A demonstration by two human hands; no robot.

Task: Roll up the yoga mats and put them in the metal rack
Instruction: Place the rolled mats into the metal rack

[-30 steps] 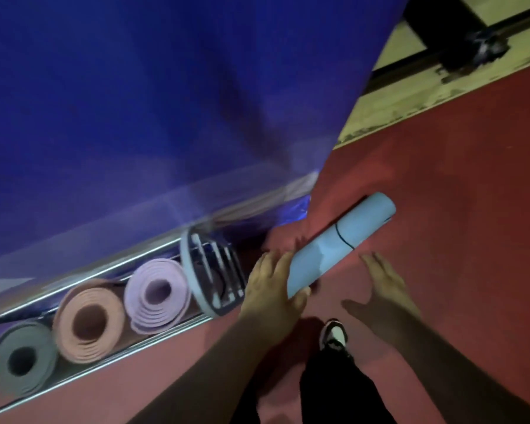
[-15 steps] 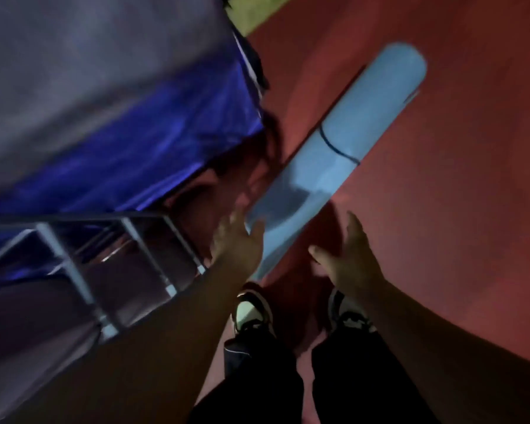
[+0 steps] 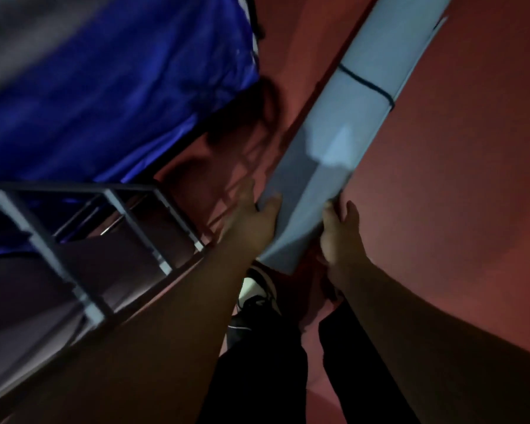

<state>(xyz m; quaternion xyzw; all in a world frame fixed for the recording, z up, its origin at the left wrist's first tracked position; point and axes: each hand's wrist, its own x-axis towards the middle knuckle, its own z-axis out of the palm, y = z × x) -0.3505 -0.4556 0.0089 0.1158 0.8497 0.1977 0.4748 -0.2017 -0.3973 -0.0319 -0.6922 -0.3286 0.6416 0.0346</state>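
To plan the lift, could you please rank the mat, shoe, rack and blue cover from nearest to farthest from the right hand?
From the right hand:
1. mat, touching it
2. shoe, below left
3. rack, farther left
4. blue cover, top left

Rolled blue mat outside the grey rack

The mat [image 3: 349,133] is pale blue and rolled into a long tube, with a thin dark cord [image 3: 364,84] tied round it above the middle. It slants from low centre up to the right, where the frame cuts off its far end. The left hand [image 3: 251,221] holds the near end with its thumb over the mat's left edge. The right hand [image 3: 340,237] touches the right edge, its grip unclear. The rack [image 3: 43,252], blurred, is a frame of grey metal bars left of the mat.
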